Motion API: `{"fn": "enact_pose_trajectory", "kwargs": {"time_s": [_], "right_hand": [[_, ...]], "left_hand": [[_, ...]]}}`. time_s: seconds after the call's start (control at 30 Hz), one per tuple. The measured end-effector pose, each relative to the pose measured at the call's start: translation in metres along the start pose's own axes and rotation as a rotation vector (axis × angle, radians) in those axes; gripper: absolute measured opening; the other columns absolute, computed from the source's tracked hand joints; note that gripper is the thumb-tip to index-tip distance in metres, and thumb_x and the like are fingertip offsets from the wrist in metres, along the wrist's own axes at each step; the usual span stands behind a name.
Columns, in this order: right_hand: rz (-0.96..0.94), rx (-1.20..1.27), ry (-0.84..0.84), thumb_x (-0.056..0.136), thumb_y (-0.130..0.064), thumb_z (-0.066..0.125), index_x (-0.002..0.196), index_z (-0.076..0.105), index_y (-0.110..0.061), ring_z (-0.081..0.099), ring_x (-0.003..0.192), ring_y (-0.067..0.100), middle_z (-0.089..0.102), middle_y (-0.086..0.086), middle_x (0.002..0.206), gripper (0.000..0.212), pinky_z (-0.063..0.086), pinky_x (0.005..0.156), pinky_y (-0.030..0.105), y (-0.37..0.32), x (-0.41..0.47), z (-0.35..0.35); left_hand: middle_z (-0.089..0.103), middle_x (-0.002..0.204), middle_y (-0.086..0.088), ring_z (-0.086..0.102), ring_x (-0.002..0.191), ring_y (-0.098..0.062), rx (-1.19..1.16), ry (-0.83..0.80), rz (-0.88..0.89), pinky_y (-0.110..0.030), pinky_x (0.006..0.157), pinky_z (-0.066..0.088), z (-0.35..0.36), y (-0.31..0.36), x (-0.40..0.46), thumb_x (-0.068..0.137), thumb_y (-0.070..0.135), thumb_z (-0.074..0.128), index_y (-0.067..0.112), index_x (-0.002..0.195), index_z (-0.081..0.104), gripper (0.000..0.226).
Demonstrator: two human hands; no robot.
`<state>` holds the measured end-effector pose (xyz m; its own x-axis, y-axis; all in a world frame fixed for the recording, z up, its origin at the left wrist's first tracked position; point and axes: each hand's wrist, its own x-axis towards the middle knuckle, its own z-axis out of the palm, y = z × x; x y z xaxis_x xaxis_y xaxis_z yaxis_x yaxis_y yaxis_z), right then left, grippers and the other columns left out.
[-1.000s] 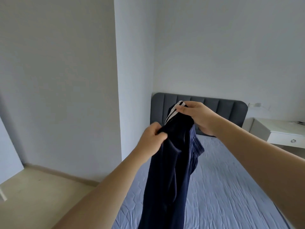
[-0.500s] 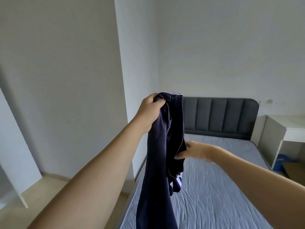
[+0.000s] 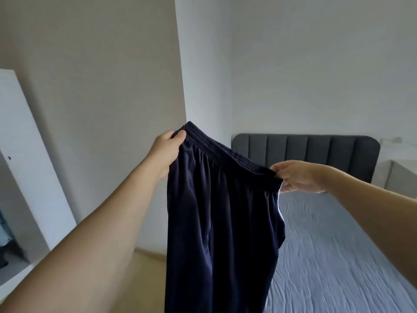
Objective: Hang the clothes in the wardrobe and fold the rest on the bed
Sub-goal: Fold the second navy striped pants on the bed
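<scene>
Trousers (image 3: 221, 222) up in the air, held wide by the waistband!

Left hand (image 3: 167, 152) grips the waistband's left end, thumb and fingers pinching the elastic; right hand (image 3: 295, 177) pinches the right end, lower down, so the band slopes. Dark navy fabric hangs straight down past the bottom edge, a white stripe along its right side, over the bed's (image 3: 338, 256) near edge, headboard (image 3: 316, 154) behind.

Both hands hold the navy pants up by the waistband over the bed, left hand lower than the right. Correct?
Not quite. In the head view the left hand is the higher one; the right hand pinches the other end of the waistband lower down, so the band slopes down to the right. The rest holds: both hands hold the navy pants up by the waistband, with the bed beyond.
</scene>
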<state>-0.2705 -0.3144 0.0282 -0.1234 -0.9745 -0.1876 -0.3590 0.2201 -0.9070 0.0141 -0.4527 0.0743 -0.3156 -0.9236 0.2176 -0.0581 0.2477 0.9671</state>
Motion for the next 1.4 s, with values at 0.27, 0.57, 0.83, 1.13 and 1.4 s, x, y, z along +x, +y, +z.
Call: {"fn": "enact_pose_trajectory", "kwargs": {"time_s": [0.27,0.57,0.83,1.13,1.4], "right_hand": [[-0.257,-0.118,0.083,0.063,-0.056,0.080,0.126,0.040,-0.028,0.061,0.103,0.014,0.056,0.003,0.122,0.080,0.049,0.095,0.035,-0.038,-0.003,0.053],[-0.629,-0.560,0.505,0.082,-0.009,0.068,0.105,0.044,-0.019,0.062,0.087,0.025,0.061,0.003,0.093,0.036,0.047,0.075,0.029,-0.045,-0.001,0.035],[-0.106,0.434,0.146,0.074,-0.039,0.064,0.088,0.073,-0.010,0.071,0.073,0.023,0.074,0.009,0.088,0.033,0.053,0.077,0.038,-0.048,-0.028,-0.001],[-0.134,0.344,0.143,0.084,-0.048,0.053,0.111,0.065,-0.009,0.070,0.091,0.023,0.071,0.010,0.107,0.048,0.056,0.080,0.035,-0.071,-0.037,-0.015],[-0.271,0.197,0.169,0.096,-0.025,0.051,0.110,0.065,-0.008,0.068,0.096,0.018,0.071,0.008,0.108,0.025,0.056,0.084,0.029,-0.109,-0.047,-0.009]], "left_hand": [[0.040,0.073,0.006,0.034,0.065,-0.012,-0.070,0.304,-0.001,-0.024,0.059,0.031,-0.021,0.004,0.003,0.098,0.041,0.047,0.018,0.082,0.049,0.028],[0.054,0.073,0.006,0.049,0.065,-0.012,0.005,0.225,0.082,-0.023,0.064,0.041,-0.045,-0.006,-0.008,0.098,0.040,0.049,0.016,0.082,0.053,0.028],[0.067,0.107,-0.013,0.062,0.101,-0.028,-0.338,-0.427,0.078,-0.039,0.091,0.048,-0.027,0.024,-0.044,0.067,0.021,0.051,0.006,0.106,0.065,0.043],[0.051,0.089,-0.012,0.050,0.104,-0.031,-0.759,-0.802,0.276,-0.043,0.093,0.043,0.022,0.062,-0.037,0.056,0.022,0.047,0.006,0.079,0.045,0.028],[0.033,0.055,0.001,0.033,0.059,-0.015,0.458,-0.226,0.389,-0.028,0.059,0.024,0.022,0.096,-0.013,0.074,0.032,0.057,0.019,0.050,0.028,0.040]]}}
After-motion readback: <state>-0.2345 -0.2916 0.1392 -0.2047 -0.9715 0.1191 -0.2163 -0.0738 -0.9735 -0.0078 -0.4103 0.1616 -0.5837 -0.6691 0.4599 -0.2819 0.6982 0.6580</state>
